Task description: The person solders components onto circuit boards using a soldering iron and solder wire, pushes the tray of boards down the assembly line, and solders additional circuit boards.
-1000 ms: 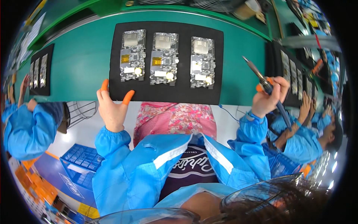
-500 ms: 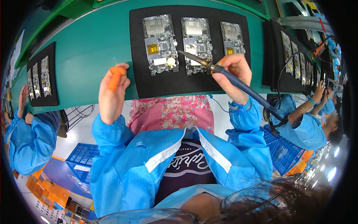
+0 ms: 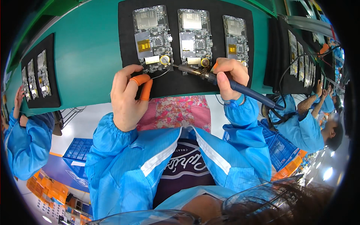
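Leftmost circuit board [image 3: 159,40] of the three is where the action is, lying flat on the black foam mat [image 3: 126,33], and I'm checking clearances through the head cam. Left hand [image 3: 127,95] has its fingertips in narrow, pinching a thin silvery wire [image 3: 161,74] that pokes out to the board's lower right corner. Right hand [image 3: 234,73] has a pen grip on a soldering iron [image 3: 210,77], tip at that same corner; can't tell if it's actually touching. The shaft slants across just in front of the middle circuit board's [image 3: 202,41] bottom edge, so room's tight there, and the handle's back end sticks out past the bench's front edge. Only a narrow black gap separates those two boards. Loads of open green bench [image 3: 86,52] left of the mat, but just a slim strip on its right.
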